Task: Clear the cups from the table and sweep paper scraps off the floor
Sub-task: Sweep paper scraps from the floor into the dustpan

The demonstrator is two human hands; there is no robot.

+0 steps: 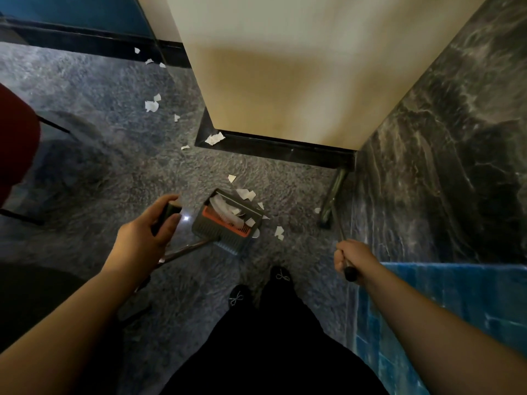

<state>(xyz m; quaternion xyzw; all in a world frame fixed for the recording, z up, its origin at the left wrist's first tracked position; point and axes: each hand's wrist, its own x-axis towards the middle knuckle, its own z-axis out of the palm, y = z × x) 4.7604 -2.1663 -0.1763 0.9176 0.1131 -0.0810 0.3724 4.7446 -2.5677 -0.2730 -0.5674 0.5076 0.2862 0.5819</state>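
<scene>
A grey dustpan [228, 223] with an orange comb stands on the dark speckled floor, holding white scraps and what look like crushed cups. My left hand [148, 232] grips the black top of its long handle. My right hand [349, 259] grips a thin broom handle [339, 223]; the broom head [332, 195] rests on the floor by the marble wall. White paper scraps [279, 232] lie just right of the pan, more [245, 193] at its far edge, and others [152, 105] trail away along the pillar.
A beige pillar [285, 81] with a black base fills the middle. A dark marble wall [442, 152] stands on the right, with a blue surface [456, 309] below it. A red chair [17, 143] sits at left. My black shoes [262, 286] are behind the pan.
</scene>
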